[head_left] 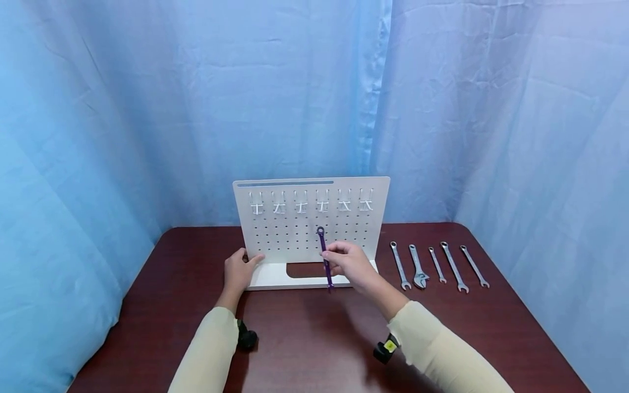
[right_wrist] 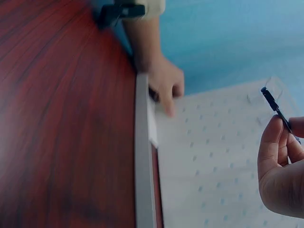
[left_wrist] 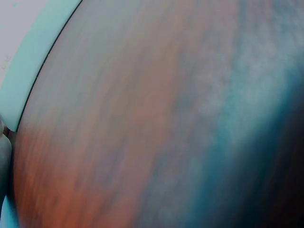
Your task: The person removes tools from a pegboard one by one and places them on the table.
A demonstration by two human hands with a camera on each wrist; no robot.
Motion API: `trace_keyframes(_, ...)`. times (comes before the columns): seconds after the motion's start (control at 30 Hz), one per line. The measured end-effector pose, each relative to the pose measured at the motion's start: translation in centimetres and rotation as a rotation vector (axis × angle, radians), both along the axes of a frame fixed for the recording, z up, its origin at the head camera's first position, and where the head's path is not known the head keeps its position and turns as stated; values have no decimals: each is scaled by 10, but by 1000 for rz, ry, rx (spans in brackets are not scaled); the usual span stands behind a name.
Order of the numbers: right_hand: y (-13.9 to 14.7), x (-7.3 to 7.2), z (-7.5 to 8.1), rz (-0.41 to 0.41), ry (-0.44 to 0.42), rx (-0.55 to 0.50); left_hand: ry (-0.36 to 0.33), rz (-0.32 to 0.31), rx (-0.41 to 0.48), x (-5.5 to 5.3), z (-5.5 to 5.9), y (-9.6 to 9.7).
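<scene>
In the head view my right hand [head_left: 351, 265] pinches a purple combination wrench [head_left: 328, 274] near its middle. The wrench stands nearly upright in front of a white pegboard [head_left: 275, 255], ring end up and open end down. In the right wrist view, thumb and fingertips close on the dark wrench [right_wrist: 270, 99]. My left hand [head_left: 239, 272] grips the pegboard's lower left edge, thumb on the front face and the other fingers round the side. A row of several wire hooks [head_left: 301, 206] runs along the upper part of the board, with nothing hanging on them.
To the right of the board lie several silver wrenches in a row, among them an adjustable wrench [head_left: 419, 270] and a long combination wrench [head_left: 455, 267]. Everything stands on a dark red wooden table [head_left: 295, 338]. Blue curtains [head_left: 275, 109] surround it at the back and sides.
</scene>
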State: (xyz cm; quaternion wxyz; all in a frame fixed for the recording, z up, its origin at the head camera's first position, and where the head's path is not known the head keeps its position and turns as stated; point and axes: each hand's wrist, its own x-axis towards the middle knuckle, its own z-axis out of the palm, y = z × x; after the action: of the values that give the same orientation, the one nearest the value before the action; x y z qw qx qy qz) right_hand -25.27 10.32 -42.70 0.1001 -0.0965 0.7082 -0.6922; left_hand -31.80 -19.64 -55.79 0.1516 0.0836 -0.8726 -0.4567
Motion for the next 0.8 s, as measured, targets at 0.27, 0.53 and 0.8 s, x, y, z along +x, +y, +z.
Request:
trace_keyframes(0.27,46,0,-23,-38,-13,106,-8,-6,-8,-1,-2,-1)
trace_keyframes(0.53,88,2,-38,-40,-36,173,-13,-6,-10,0,-3,-2)
trace_keyframes(0.8,121,-3,-47,-121,-87,200,-17,-2,-14,1,-1,0)
